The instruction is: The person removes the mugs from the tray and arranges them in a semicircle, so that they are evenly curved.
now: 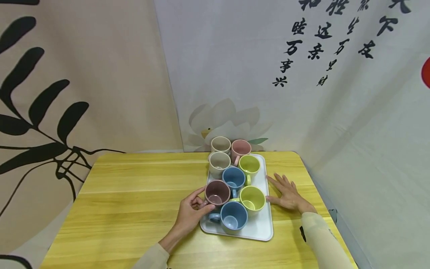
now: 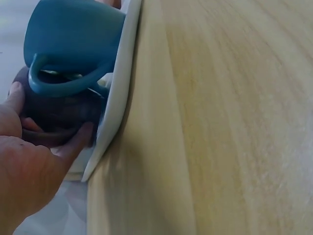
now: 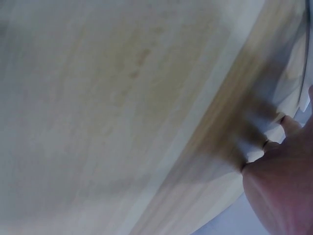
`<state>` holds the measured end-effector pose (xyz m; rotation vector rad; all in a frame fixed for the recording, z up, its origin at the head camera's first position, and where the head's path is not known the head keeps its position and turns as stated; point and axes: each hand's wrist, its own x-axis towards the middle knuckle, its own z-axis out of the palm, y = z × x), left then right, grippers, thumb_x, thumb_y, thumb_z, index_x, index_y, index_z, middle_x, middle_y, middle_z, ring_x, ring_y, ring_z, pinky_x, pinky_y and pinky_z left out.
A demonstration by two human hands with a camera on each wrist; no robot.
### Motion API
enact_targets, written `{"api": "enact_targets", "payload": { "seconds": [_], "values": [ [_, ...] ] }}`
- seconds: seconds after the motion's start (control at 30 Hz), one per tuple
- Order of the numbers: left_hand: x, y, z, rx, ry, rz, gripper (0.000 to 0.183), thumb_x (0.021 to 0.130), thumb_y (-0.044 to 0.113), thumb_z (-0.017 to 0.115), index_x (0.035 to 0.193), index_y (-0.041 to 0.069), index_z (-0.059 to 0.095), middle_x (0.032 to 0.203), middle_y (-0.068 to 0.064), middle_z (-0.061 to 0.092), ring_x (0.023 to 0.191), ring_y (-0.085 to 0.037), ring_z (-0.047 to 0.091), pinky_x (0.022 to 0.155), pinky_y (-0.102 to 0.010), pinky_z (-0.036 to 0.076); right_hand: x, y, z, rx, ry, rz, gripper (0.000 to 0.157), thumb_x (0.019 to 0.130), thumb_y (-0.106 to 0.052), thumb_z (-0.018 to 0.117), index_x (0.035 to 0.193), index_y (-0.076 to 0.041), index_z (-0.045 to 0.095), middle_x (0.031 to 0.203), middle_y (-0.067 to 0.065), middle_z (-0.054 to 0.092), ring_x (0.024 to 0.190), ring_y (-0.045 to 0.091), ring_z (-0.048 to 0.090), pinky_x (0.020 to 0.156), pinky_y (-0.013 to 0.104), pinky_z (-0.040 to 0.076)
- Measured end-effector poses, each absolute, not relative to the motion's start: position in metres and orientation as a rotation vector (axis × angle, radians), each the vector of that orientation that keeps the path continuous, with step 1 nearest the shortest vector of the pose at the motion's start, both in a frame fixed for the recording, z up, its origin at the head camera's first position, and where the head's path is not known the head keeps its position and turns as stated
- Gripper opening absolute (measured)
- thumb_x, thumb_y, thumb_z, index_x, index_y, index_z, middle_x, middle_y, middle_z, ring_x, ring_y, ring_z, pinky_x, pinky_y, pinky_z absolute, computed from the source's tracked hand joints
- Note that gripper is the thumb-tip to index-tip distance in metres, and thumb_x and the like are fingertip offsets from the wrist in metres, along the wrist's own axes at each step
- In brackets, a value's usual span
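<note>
My left hand (image 1: 189,213) holds a mauve mug (image 1: 217,193) by its left side, near the handle. The left wrist view shows the thumb and fingers about this dark mug (image 2: 58,107), beside a blue mug (image 2: 73,34) that partly covers it. That front blue mug stands on a white tray (image 1: 260,228), its handle turned left. A lime-green mug (image 1: 252,198) stands just right of the mauve one. At the tray's right edge my right hand (image 1: 287,196) lies with fingers spread, its thumb and a fingertip against or very near the rim.
Behind stand another blue mug (image 1: 233,178), a second lime-green mug (image 1: 249,165), a pink mug (image 1: 241,148) and two cream mugs, the nearer cream mug (image 1: 219,162) in front. A wooden table (image 1: 134,201) extends left. A printed cloth (image 1: 235,67) hangs behind.
</note>
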<state>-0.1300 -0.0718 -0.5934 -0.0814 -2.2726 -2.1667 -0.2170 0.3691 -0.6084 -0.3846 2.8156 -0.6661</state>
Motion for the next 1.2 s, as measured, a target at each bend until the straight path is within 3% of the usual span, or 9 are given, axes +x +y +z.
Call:
{"api": "enact_targets", "payload": {
  "seconds": [0.3, 0.53, 0.8, 1.03, 1.2],
  "values": [
    [-0.127, -0.087, -0.580, -0.201, -2.256, -2.125, 0.068, 0.089, 0.008, 0.096, 0.149, 0.012, 0.065, 0.084, 0.001, 0.062, 0.078, -0.006, 0.057, 0.079, -0.020, 0.052, -0.219, 0.369, -0.608, -0.411, 2.818, -0.685, 0.094, 0.101, -0.064, 0.074, 0.178, -0.026, 0.035, 0.187, 0.028, 0.017, 0.171, 0.064, 0.005, 0.131, 0.088, 0.000],
    [-0.124, -0.107, -0.569, -0.134, -2.238, -2.104, 0.060, 0.090, 0.006, 0.095, 0.142, 0.012, 0.065, 0.087, 0.000, 0.069, 0.080, -0.006, 0.058, 0.079, -0.021, 0.050, -0.218, 0.369, -0.608, -0.414, 2.817, -0.698, 0.094, 0.101, -0.063, 0.074, 0.178, -0.024, 0.036, 0.187, 0.029, 0.018, 0.171, 0.065, 0.005, 0.131, 0.089, 0.000],
    [-0.122, -0.136, -0.565, -0.100, -2.164, -2.017, 0.031, 0.095, -0.001, 0.088, 0.116, -0.001, 0.065, 0.092, 0.003, 0.075, 0.086, -0.004, 0.067, 0.078, -0.017, 0.056, -0.217, 0.369, -0.611, -0.405, 2.823, -0.682, 0.093, 0.102, -0.064, 0.074, 0.178, -0.026, 0.036, 0.187, 0.029, 0.017, 0.171, 0.065, 0.005, 0.130, 0.089, 0.001],
    [-0.122, -0.172, -0.566, -0.024, -2.165, -1.911, 0.027, 0.097, -0.001, 0.086, 0.115, -0.003, 0.067, 0.095, 0.000, 0.078, 0.085, -0.004, 0.066, 0.072, -0.016, 0.056, -0.215, 0.368, -0.610, -0.389, 2.827, -0.666, 0.094, 0.102, -0.064, 0.072, 0.178, -0.025, 0.035, 0.188, 0.027, 0.017, 0.172, 0.063, 0.004, 0.131, 0.088, 0.000],
    [-0.120, -0.198, -0.567, 0.097, -2.141, -1.875, 0.027, 0.098, -0.002, 0.085, 0.115, -0.007, 0.065, 0.096, 0.007, 0.081, 0.085, -0.003, 0.068, 0.073, -0.014, 0.058, -0.214, 0.367, -0.607, -0.396, 2.826, -0.663, 0.093, 0.102, -0.063, 0.073, 0.178, -0.024, 0.035, 0.187, 0.027, 0.017, 0.171, 0.064, 0.005, 0.131, 0.089, 0.000]
  ]
}}
